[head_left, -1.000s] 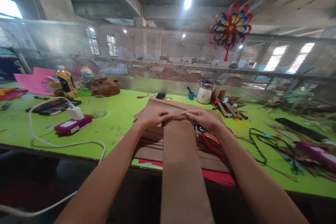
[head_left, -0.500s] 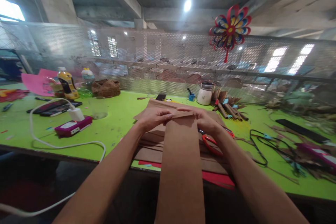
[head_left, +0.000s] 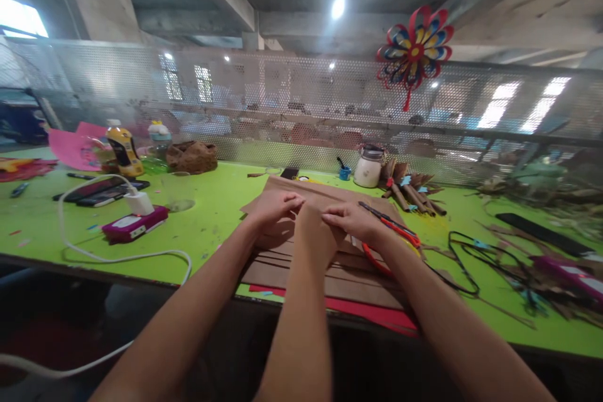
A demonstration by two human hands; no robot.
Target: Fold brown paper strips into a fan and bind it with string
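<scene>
One long brown strip [head_left: 304, 308] is arching over the brown stack [head_left: 268, 273], its far end sitting above the stack and its near length hanging past the stack's near edge and out of view. Above the middle of the stack, the left hand [head_left: 274, 208] is pinching the strip's far end at its left side between thumb and fingers. The right hand [head_left: 360, 221] is bringing its fingertips against the strip's right side, also over the stack, but its thumb is hiding, so I cannot tell whether it is gripping or only touching. As a judgement, the handling of this strip is standing partway: it is already forming a separate piece from the stack, yet it is bending loosely, and no finished fold or join is showing. Beneath it, the stack's layers are lying flat and seeming unworked, so more material is apparently waiting. Red-handled scissors [head_left: 391, 223] are resting at the stack's right side, outside both hands, and a red sheet [head_left: 377, 314] is poking out from under the stack's near edge. Beyond the stack's far right corner, rolled brown pieces [head_left: 413, 193] are lying bundled; whether they are belonging to the same work, I cannot tell.
</scene>
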